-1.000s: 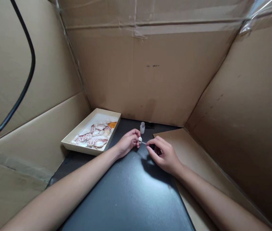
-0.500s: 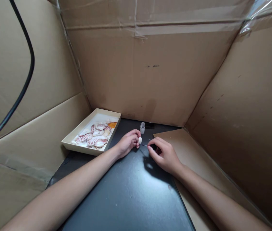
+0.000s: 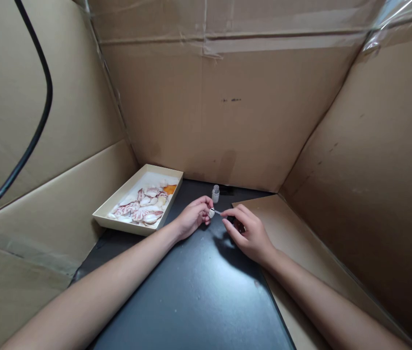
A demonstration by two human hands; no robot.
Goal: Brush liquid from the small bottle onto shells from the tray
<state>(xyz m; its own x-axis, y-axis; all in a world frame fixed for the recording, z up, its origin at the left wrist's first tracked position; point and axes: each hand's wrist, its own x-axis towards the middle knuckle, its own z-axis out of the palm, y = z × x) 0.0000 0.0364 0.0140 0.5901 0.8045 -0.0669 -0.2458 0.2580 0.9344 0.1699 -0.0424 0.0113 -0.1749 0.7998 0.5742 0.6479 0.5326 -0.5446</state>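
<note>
My left hand is closed, pinching a small white seashell between thumb and fingertips. From the right, my right hand grips a thin small brush; its tip meets the shell, and its dark handle is mostly hidden inside my curled fingers. Just behind the shell, a little clear-necked bottle stands upright with no cap on it. To the left, a shallow cream box holds several shells, white, yellowish and reddish-striped, on a white lining.
A dark table lies under my hands. A flat cardboard sheet rests along its right side. Cardboard walls rise at the back and both sides. A black cable hangs at the left.
The brush tip has moved left and up from the gap between my hands onto the shell. My left hand has barely moved.
</note>
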